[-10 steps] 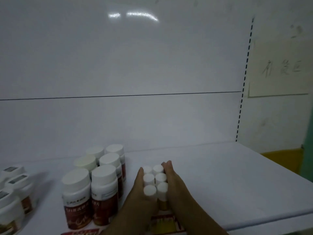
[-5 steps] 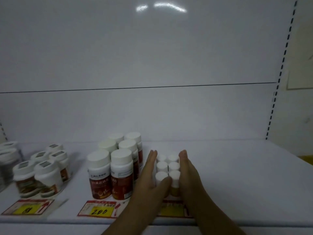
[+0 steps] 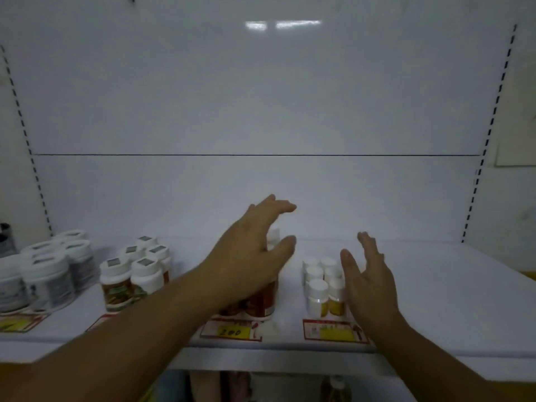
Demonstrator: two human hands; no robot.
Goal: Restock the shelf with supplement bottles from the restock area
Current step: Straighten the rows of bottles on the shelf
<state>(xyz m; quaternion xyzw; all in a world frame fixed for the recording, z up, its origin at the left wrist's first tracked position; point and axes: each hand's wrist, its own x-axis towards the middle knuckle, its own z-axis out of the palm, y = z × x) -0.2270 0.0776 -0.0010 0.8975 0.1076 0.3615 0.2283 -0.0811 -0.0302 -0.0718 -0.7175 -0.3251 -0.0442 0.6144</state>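
Observation:
Several small white-capped bottles (image 3: pixel 317 288) stand in a tight block near the front of the white shelf (image 3: pixel 449 300), behind a red and yellow price tag (image 3: pixel 333 330). My right hand (image 3: pixel 368 282) hovers just right of the block, fingers spread, holding nothing. My left hand (image 3: pixel 255 250) is raised and open over the larger red-labelled bottles (image 3: pixel 261 303), which it mostly hides.
Left of these stand white-capped bottles with brown-green labels (image 3: pixel 130 280) and, further left, white jars with grey labels (image 3: pixel 43 280). A price tag reading 200 (image 3: pixel 232 331) lies at the shelf front. The shelf's right half is bare. More goods show dimly on the shelf below (image 3: pixel 336 390).
Both hands have let go of the block of small bottles and drawn apart. The left hand has lifted up and left over the larger bottles; the view has shifted left.

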